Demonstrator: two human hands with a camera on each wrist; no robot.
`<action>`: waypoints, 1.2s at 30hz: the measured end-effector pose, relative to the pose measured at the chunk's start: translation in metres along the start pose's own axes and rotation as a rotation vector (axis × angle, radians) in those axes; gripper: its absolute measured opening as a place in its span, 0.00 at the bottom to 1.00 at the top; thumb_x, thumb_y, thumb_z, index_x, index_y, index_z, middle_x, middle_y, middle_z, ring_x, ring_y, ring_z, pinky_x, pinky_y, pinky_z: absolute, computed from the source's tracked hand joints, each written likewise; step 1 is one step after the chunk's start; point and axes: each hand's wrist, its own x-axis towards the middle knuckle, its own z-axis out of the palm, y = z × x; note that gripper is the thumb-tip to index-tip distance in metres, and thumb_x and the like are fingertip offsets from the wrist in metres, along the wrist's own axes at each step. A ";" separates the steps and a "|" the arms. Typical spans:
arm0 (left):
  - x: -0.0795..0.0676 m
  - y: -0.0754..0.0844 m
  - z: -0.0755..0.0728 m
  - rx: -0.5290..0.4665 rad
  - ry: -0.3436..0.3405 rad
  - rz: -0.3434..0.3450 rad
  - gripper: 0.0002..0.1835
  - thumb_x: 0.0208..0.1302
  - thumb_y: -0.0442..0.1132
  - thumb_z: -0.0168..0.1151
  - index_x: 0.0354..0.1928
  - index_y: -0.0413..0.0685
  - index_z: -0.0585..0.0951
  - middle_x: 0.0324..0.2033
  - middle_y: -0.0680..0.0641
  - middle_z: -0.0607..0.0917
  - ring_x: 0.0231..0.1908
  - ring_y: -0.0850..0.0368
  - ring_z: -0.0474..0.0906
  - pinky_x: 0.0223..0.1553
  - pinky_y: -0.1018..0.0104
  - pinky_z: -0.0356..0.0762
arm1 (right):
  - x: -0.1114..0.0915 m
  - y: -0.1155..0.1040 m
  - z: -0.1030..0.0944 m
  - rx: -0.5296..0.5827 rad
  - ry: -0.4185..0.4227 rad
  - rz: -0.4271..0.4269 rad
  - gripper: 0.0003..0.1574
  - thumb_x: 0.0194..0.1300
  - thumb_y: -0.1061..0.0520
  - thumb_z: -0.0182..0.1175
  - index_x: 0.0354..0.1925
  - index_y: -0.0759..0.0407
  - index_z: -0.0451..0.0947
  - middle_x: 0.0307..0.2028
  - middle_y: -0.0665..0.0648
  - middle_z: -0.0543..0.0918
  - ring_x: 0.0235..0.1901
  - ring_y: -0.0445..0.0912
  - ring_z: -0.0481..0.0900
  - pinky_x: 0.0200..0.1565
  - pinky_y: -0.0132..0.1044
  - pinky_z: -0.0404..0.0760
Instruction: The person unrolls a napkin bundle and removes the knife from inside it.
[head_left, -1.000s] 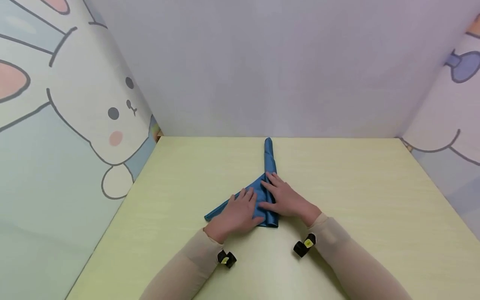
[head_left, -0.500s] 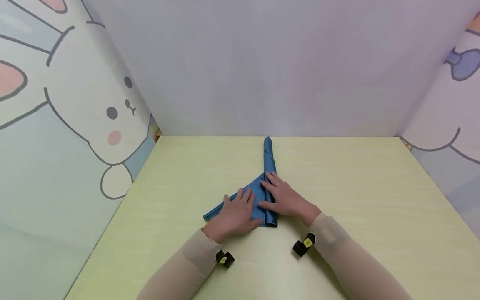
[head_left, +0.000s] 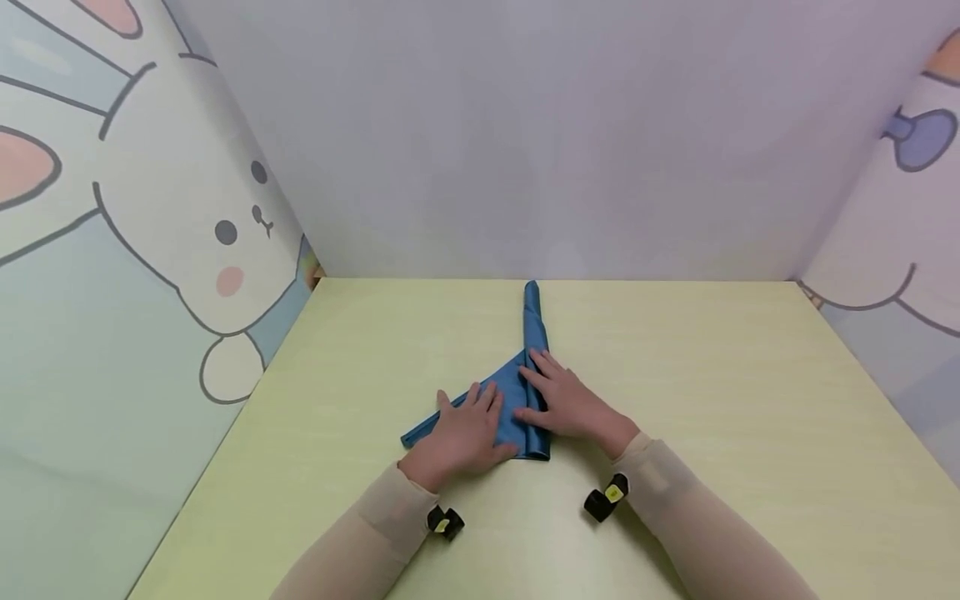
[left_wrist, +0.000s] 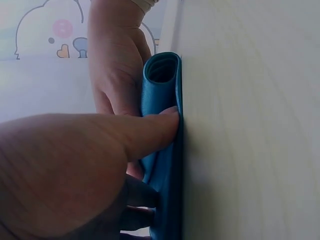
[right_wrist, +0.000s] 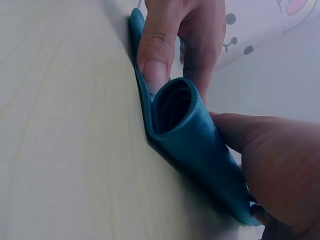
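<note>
On the table (head_left: 712,375), reaching its far edge, the part-rolled cloth (head_left: 511,389) lies under the outspread left hand (head_left: 459,433) and right hand (head_left: 566,402), neither clutching; if pressure slackens, I reckon it could unroll.

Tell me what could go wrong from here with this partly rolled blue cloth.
The roll shows a hollow, layered end, so it might unwind if the right hand lifts. The left hand lies on the flat part beside it; sliding that hand could wrinkle the cloth.
</note>
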 end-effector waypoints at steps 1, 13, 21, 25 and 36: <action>0.000 0.000 0.000 0.004 -0.001 -0.002 0.48 0.64 0.72 0.44 0.75 0.48 0.54 0.74 0.46 0.51 0.73 0.45 0.47 0.57 0.25 0.51 | 0.000 0.000 0.001 -0.002 0.001 0.000 0.51 0.64 0.33 0.56 0.72 0.62 0.59 0.74 0.66 0.49 0.73 0.60 0.43 0.62 0.66 0.56; 0.000 0.001 0.002 0.015 -0.003 -0.020 0.47 0.63 0.73 0.44 0.75 0.49 0.55 0.74 0.46 0.53 0.72 0.46 0.48 0.57 0.23 0.48 | -0.001 0.004 -0.001 -0.006 -0.037 0.035 0.52 0.64 0.31 0.56 0.72 0.61 0.57 0.75 0.63 0.46 0.73 0.57 0.42 0.65 0.62 0.54; -0.003 -0.002 -0.002 0.008 -0.016 -0.033 0.48 0.62 0.73 0.45 0.75 0.50 0.55 0.74 0.47 0.52 0.73 0.47 0.47 0.57 0.23 0.48 | -0.001 0.005 -0.002 0.004 -0.043 0.025 0.53 0.63 0.32 0.57 0.72 0.63 0.57 0.74 0.65 0.45 0.73 0.58 0.43 0.64 0.63 0.54; -0.004 -0.002 -0.002 0.014 -0.027 -0.044 0.48 0.62 0.74 0.44 0.75 0.50 0.55 0.74 0.48 0.51 0.73 0.48 0.47 0.57 0.23 0.48 | -0.001 0.002 -0.003 -0.005 -0.048 0.035 0.53 0.63 0.33 0.58 0.72 0.63 0.57 0.74 0.64 0.46 0.73 0.58 0.44 0.65 0.62 0.55; -0.005 -0.005 -0.001 -0.006 -0.025 -0.032 0.48 0.62 0.74 0.44 0.76 0.52 0.53 0.75 0.49 0.49 0.73 0.48 0.44 0.57 0.25 0.52 | -0.003 0.000 -0.012 0.014 -0.090 0.082 0.52 0.63 0.35 0.60 0.72 0.62 0.56 0.74 0.65 0.46 0.72 0.60 0.49 0.65 0.61 0.54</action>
